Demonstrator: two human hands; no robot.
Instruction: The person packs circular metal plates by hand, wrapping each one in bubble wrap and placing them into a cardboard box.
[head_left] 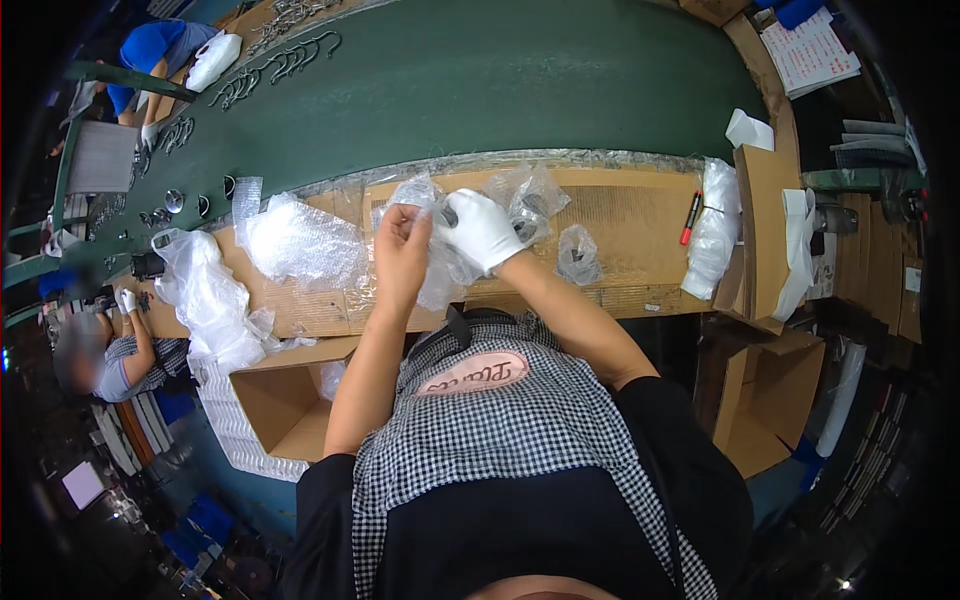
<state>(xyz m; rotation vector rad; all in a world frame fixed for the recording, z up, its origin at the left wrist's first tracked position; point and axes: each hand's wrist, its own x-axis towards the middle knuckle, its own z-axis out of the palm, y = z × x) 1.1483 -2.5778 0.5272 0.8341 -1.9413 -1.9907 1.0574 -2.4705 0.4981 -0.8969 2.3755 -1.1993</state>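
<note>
In front of my body, both hands are at a crumpled clear plastic bag [440, 285]. My bare left hand [402, 250] is closed, thumb and fingers pinching the bag's upper part. Close against it on the right, my right hand [483, 232] wears a white glove and is closed on the same bag. A dark piece shows between the hands; its kind is hard to tell. Just beyond the glove lies another clear bag [535, 200] with dark curved pieces inside. To the right of my right wrist is a smaller clear bag [578, 255] with a dark piece in it.
Bubble wrap [305, 243] and more wrapping [200, 290] lie left on the cardboard-covered bench [640, 215]. A marker [691, 218] and a plastic roll [715, 235] lie right. Open cartons [285, 405] [770, 400] stand below. Metal hooks [300, 58] rest on the green belt [520, 85]; co-workers are left.
</note>
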